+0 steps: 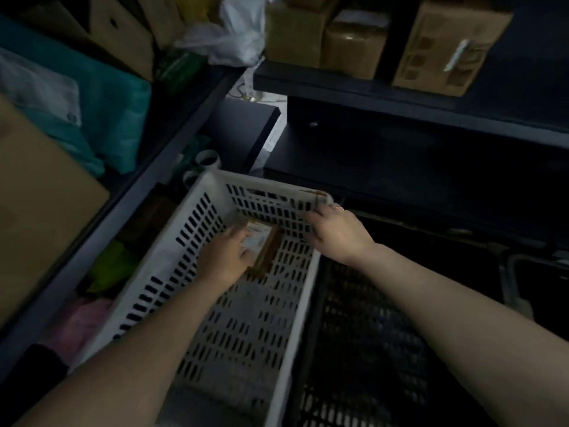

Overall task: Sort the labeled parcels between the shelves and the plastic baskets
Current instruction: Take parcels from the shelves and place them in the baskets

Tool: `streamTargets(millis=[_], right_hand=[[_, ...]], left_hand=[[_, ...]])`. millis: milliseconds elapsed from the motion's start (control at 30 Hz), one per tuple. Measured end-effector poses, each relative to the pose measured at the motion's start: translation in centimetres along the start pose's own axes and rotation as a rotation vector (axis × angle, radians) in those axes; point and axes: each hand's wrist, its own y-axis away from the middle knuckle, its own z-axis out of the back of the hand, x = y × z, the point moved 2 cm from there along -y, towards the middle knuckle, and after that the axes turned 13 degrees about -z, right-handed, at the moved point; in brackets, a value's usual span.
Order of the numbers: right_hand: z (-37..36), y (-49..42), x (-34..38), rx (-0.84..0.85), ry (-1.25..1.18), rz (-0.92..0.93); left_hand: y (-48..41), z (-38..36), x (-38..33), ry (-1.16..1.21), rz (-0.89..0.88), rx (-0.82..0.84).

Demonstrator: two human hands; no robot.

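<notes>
— Much sorted yet?

— Hard to say. Just one small parcel (265, 246) in the white basket (172, 263), down on the bottom at the far end. No other parcel in there.

— And the hands?

— Left hand (226, 257) down inside, fingers laid over the parcel's top, thumb at its near side, so holding it. Right hand (335, 232) curled over the basket's far right corner, gripping the rim.

— Going in or coming out?

— Cannot tell.

— Lots left?

— Looks like it. Brown boxes (354, 53) up on the far shelf (369, 97). A blue-green bag (117, 112) and a big brown box (40, 211) on the left shelf (129, 204). More soft bags (110, 266) lower down on the left, green and pink. Probably plenty to sort yet.

— Anything hard to see?

— Yes. Very dark on the right. A black basket (363, 334) just beside the white one, too dark to see inside. Label on the parcel too blurry to read. Near end of the white basket hidden behind the left arm. Far boxes cut off at the top.
</notes>
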Motion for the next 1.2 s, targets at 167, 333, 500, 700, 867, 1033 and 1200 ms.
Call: streamTargets(millis=[167,333,500,700,867,1033,1200], right_hand=[[-4.5,-5.0,2.9,0.102,0.011,-0.002],[-9.6,-9.8,4.7,0.218,0.065,-0.012],[-13.6,-13.5,5.4,0.366,0.149,-0.082],[-15.9,-16.1,6.3,0.435,0.205,-0.09],[-16.7,-17.2,6.4,0.457,0.165,-0.066],[-16.8,-17.4,6.6,0.472,0.168,-0.087],[-16.9,-17.0,6.5,0.479,0.154,-0.072]], left_hand=[[-3.1,-4.3,5.6,-0.085,0.024,0.107],[-6.5,-9.6,8.4,-0.086,-0.002,0.172],[-9.1,-14.8,10.1,0.047,0.087,0.28],[-9.8,-18.0,10.9,0.022,0.167,0.278],[-10.9,-17.1,13.0,0.116,0.271,0.294],[-10.9,-16.8,15.3,-0.092,0.269,0.178],[-10.9,-17.3,14.7,-0.073,0.238,0.203]])
